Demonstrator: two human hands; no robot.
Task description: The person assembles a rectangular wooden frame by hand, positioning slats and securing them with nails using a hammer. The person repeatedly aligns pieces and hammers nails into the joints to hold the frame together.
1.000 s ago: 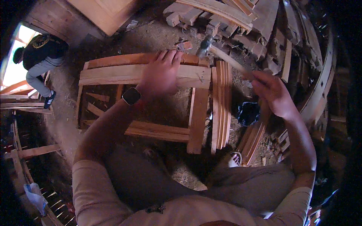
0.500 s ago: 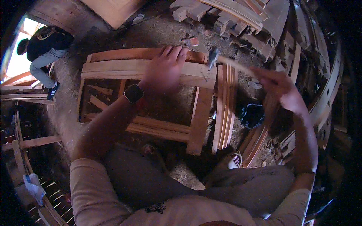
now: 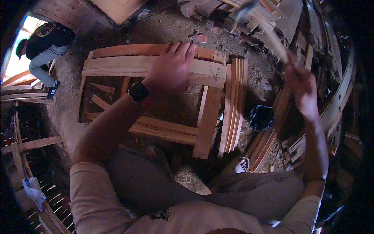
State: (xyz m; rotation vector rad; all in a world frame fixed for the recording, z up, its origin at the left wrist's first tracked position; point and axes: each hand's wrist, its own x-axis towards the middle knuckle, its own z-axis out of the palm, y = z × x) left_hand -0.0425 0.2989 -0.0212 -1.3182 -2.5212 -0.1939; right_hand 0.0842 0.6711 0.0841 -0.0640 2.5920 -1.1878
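My right hand is closed around the wooden handle of a hammer, raised to the right of a wooden frame. The hammer's head is blurred by motion, up by the lumber pile. My left hand presses on the frame's far side, fingers curled over a pale curved rail and the reddish rail behind it. Near the right end of the pale rail, a thin nail sticks out at a slant. The frame's right leg lies toward me.
Several long slats lean just right of the frame. A lumber pile fills the far right. A black plastic bag lies on the dirt floor. Another person bends over at the far left. My sandalled foot stands near the slats.
My right hand has lifted the hammer up and to the right, off the rail's end by the nail. The left hand keeps its hold on the rails.
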